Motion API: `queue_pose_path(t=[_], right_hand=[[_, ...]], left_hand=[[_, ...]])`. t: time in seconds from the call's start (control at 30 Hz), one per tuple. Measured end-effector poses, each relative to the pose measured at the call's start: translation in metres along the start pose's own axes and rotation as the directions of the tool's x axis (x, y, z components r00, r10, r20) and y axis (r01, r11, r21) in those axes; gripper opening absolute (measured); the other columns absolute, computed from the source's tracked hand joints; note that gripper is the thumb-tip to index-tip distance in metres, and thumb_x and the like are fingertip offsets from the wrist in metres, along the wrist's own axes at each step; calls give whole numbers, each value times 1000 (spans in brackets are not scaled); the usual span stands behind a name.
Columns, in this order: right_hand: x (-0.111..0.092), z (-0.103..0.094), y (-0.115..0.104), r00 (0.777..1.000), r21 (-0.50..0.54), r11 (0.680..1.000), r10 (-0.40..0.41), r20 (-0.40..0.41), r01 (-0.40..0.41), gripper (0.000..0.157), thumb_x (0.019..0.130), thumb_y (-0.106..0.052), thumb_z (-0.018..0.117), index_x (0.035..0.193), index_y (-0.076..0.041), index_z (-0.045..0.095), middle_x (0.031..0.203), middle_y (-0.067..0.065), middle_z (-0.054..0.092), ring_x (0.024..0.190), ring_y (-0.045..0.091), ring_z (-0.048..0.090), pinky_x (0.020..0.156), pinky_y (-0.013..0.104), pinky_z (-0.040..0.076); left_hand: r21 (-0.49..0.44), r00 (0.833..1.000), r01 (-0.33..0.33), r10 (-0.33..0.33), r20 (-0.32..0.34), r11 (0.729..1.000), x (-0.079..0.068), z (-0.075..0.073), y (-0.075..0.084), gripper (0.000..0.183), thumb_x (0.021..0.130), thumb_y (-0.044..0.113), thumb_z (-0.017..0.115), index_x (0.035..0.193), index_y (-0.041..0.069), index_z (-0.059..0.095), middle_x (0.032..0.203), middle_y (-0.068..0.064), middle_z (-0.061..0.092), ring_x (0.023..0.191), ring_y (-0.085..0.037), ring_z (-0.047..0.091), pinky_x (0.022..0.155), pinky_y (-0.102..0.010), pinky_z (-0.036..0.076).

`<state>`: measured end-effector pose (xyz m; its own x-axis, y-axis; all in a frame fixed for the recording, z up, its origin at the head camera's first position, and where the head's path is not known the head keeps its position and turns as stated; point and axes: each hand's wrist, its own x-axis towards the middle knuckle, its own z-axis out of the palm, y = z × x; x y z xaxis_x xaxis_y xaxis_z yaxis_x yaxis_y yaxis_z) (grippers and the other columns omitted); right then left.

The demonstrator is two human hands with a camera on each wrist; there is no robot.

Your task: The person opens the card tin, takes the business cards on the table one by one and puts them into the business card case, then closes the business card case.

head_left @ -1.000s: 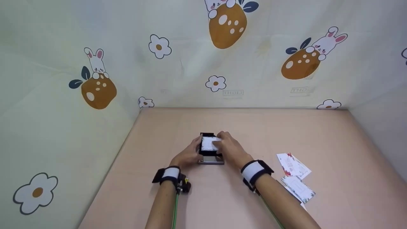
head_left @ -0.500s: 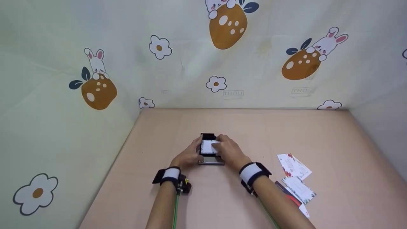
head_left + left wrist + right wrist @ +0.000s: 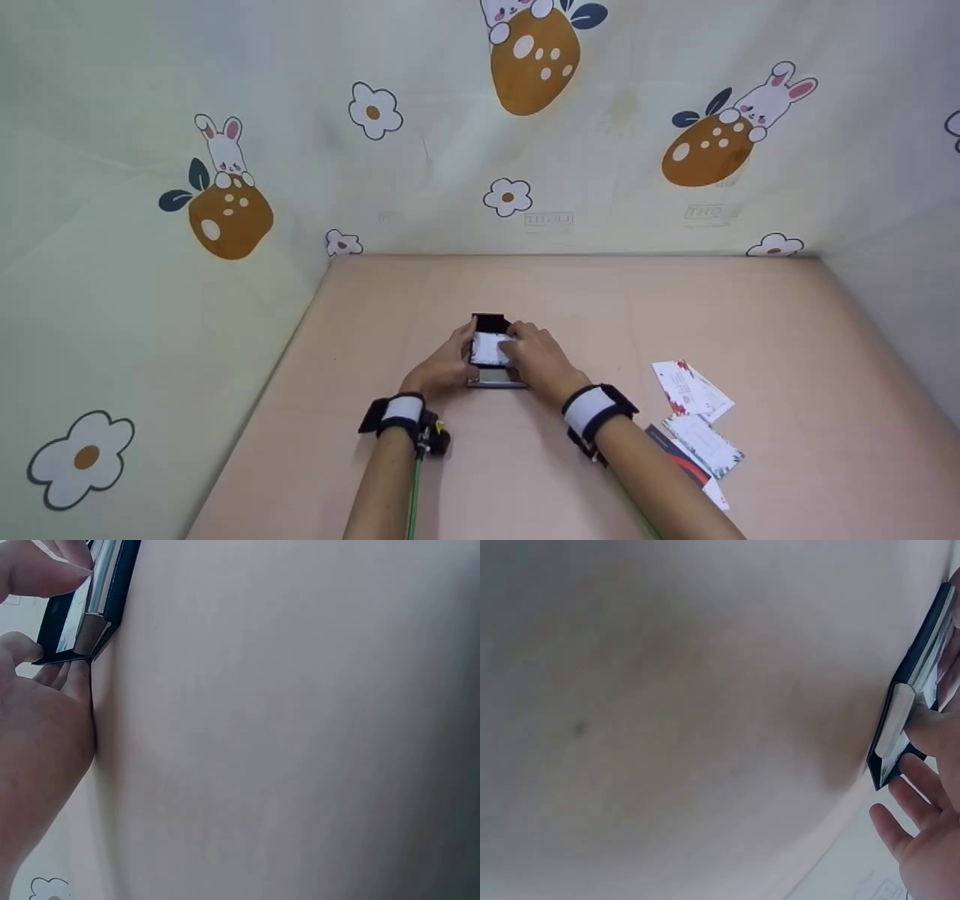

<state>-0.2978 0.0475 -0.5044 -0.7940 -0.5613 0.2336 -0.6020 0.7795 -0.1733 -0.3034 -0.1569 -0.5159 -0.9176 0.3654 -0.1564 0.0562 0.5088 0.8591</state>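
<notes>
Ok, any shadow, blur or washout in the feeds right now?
Head: even light, but the white card in the card case looks washed out, its print unreadable. Left wrist: soft shadow on the table beside the left hand; the frame's right edge darkens. Right wrist: slightly soft, dim shadow near the case, table edge bowed, perhaps lens distortion.

Head view looks fwd & down from above, farthest off, w/ most of table (image 3: 420,300) + rear wall (image 3: 435,165) in. L wrist view is close, low over table, tipped sideways; L hand (image 3: 37,735) & card case (image 3: 91,630) at frame's L edge. R wrist view: also close, tipped; R hand (image 3: 939,844) & card case at R edge. All 3 share card case + table.
</notes>
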Motion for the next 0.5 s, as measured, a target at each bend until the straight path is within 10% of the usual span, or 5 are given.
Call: queue_pose_path(t=[0.5], right_hand=[[-15, -2, -5, 994, -50, 999, -7, 112, 12, 49, 90, 2, 63, 137, -10, 61, 142, 17, 55, 131, 34, 55, 104, 48, 51]], left_hand=[[21, 999, 37, -37, 6, 999, 2, 0, 0, 101, 77, 4, 62, 163, 16, 9, 171, -9, 6, 157, -34, 8, 128, -49, 13]])
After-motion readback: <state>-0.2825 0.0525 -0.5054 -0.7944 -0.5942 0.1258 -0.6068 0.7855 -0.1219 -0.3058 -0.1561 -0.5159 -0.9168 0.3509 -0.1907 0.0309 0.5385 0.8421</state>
